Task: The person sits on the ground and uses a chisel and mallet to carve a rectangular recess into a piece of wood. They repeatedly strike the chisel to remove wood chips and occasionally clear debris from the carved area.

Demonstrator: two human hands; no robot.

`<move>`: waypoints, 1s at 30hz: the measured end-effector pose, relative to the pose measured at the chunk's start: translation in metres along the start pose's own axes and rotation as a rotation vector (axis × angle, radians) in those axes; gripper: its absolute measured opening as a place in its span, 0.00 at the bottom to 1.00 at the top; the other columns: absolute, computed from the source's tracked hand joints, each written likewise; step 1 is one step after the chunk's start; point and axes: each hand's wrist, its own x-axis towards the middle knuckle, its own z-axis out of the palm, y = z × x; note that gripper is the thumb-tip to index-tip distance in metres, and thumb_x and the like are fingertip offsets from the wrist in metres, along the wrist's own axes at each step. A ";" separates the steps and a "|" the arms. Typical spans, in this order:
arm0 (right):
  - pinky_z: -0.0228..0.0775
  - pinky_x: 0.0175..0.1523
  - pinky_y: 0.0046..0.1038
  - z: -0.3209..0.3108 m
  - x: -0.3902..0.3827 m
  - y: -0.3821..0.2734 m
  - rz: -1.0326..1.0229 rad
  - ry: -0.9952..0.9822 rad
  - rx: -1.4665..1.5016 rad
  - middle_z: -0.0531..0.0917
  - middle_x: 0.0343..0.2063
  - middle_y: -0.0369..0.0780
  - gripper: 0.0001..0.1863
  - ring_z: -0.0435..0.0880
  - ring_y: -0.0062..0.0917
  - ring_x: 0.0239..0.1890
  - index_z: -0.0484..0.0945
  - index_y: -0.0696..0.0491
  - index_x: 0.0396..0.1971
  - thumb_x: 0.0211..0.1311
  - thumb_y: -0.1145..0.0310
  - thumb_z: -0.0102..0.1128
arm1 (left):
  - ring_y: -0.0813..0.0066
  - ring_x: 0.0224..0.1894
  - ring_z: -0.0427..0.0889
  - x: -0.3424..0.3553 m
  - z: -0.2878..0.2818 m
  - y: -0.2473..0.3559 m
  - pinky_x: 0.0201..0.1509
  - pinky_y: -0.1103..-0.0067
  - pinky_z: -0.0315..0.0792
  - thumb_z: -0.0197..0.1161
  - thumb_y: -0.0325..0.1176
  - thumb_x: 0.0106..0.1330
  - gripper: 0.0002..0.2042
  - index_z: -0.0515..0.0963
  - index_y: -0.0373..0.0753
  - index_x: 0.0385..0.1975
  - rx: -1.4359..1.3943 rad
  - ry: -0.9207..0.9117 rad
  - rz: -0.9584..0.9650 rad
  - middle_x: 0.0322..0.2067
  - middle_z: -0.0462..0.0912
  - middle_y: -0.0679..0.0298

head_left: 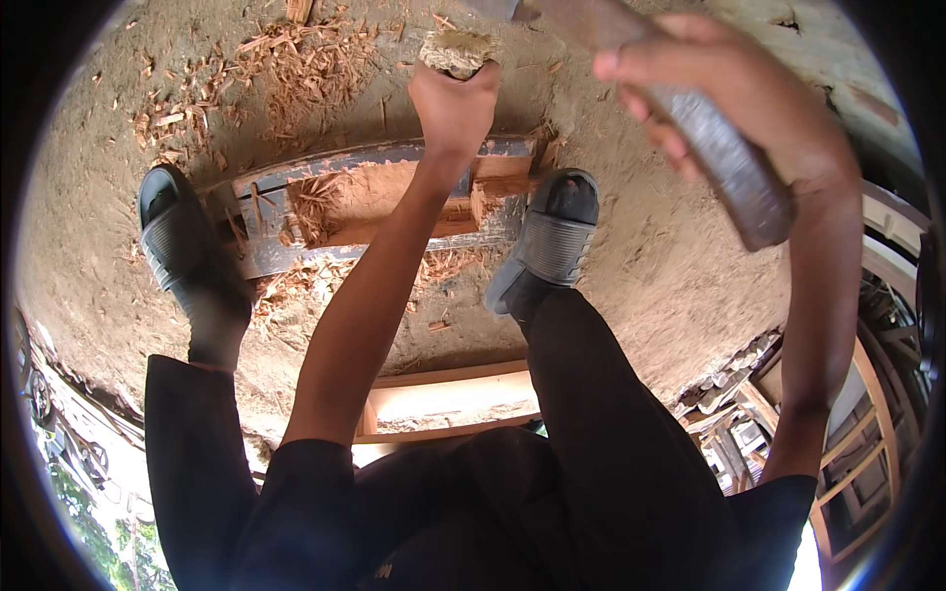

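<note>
My left hand (453, 108) is wrapped round an upright tool handle with a frayed, battered pale top (458, 47), probably a chisel; its lower end is hidden by the hand. Beneath it, a weathered grey wooden piece (266, 258) lies on the ground, with a chopped-out recess showing fresh wood and splinters. My right hand (719, 98), raised at the upper right and slightly blurred, grips a long, heavy, dark metal tool (749, 187) that slants across the top right; I cannot make out its exact kind.
My sandalled feet (552, 241) flank the wooden piece on the dirt ground. Wood chips (296, 74) are scattered above and below it. A pale timber frame (448, 374) is behind me, between my legs. Stacked wooden frames (852, 443) stand at the right rim.
</note>
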 end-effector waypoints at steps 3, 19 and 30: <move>0.69 0.19 0.17 -0.029 -0.005 -0.035 0.042 -0.069 0.195 0.72 0.20 0.35 0.14 0.72 0.17 0.15 0.68 0.58 0.37 0.64 0.62 0.53 | 0.87 0.18 0.66 0.002 0.012 0.003 0.18 0.81 0.62 0.59 0.22 0.48 0.05 0.69 0.31 0.18 -0.047 -0.006 0.062 0.13 0.73 0.68; 0.66 0.18 0.17 -0.015 0.017 -0.032 0.028 -0.096 0.027 0.71 0.18 0.35 0.11 0.70 0.16 0.15 0.69 0.57 0.32 0.64 0.63 0.51 | 0.90 0.19 0.62 -0.001 0.014 -0.004 0.18 0.83 0.58 0.56 0.20 0.50 0.04 0.70 0.32 0.16 -0.018 0.016 0.046 0.13 0.68 0.75; 0.63 0.19 0.17 -0.026 -0.007 -0.046 -0.046 -0.013 0.204 0.70 0.17 0.34 0.10 0.67 0.15 0.16 0.70 0.58 0.31 0.65 0.66 0.50 | 0.88 0.16 0.65 0.001 0.016 0.000 0.18 0.81 0.63 0.59 0.24 0.49 0.05 0.71 0.30 0.19 0.029 -0.017 0.147 0.11 0.72 0.67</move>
